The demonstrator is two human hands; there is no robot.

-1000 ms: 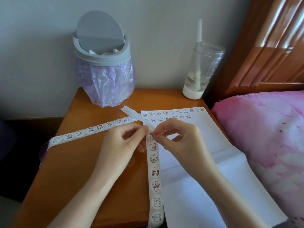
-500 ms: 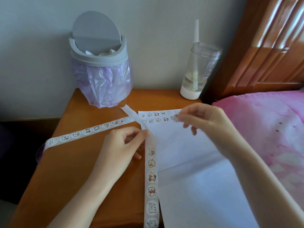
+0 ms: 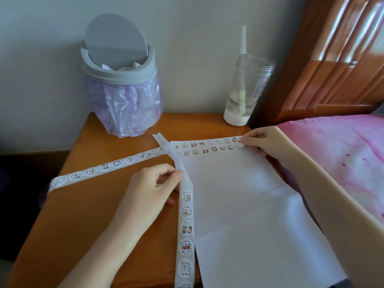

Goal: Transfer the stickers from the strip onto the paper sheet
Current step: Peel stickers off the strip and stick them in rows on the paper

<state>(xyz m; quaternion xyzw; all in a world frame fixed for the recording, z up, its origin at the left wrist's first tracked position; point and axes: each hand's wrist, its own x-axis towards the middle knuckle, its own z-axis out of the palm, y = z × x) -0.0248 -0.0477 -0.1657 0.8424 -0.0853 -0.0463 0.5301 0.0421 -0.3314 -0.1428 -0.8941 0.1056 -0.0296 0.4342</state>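
A white paper sheet lies on the wooden bedside table, with two rows of small cartoon stickers along its far edge. A long sticker strip runs from the near edge up past the sheet's left side, its far part peeled bare. My left hand pinches that strip at its bare part. My right hand holds a round sticker at the right end of the second row, at the sheet's far right corner. A second stretch of strip trails off to the left.
A grey swing-lid bin with a purple bag stands at the back left. A clear bottle with a straw stands at the back right. A pink pillow and a wooden headboard border the table on the right.
My right hand left the strip with a sticker and moved up and right to the sheet's far right corner. My left hand stayed on the strip.
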